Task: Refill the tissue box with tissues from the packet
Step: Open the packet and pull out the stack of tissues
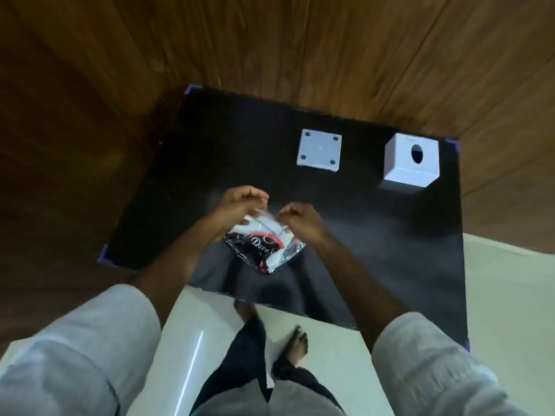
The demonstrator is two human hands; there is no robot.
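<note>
A black, red and clear plastic tissue packet (264, 250) hangs above the near middle of the black table (390, 235). My left hand (243, 202) pinches its top left edge and my right hand (300, 222) pinches its top right edge. White tissues show through the clear upper part. The white cube tissue box (411, 160) stands at the far right of the table, its oval hole facing up. Its flat white base plate (319, 151) with four round dots lies apart, to the left of the box.
The table stands in a corner of wood-panelled walls (300, 40). Purple tape marks its corners (106, 259). Below the near edge I see a pale tiled floor (330, 340) and my bare feet (297, 346).
</note>
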